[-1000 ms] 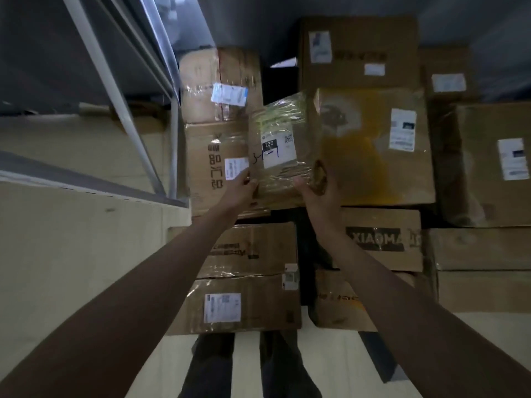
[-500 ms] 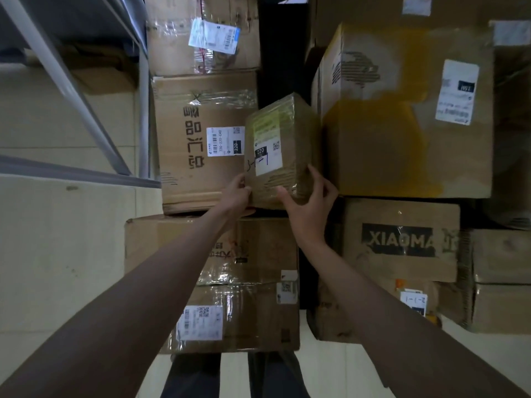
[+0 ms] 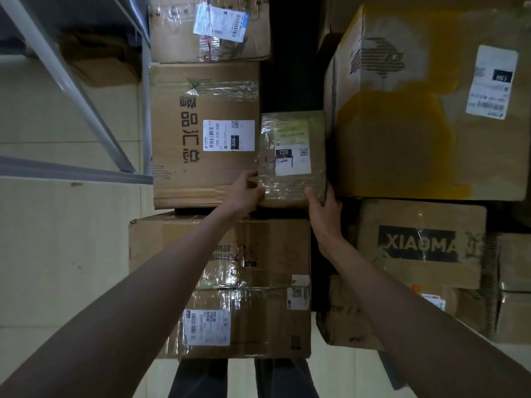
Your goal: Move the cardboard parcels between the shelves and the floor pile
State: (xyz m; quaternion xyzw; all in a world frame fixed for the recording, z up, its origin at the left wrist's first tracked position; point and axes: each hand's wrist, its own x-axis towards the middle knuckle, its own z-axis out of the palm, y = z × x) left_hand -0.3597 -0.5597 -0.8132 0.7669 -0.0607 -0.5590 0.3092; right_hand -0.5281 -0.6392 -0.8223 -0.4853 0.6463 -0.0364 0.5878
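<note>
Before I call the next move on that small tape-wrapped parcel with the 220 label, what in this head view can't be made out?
- Small tape-wrapped cardboard parcel: what its far end rests on is hidden in the dark gap.
- Left hand and right hand: fingertips hidden behind the parcel's corners.
- Large yellow-stained carton: white label print too blurred to read.
- Brown carton printed XIAOMA: lettering fades at the right under tape.
</note>
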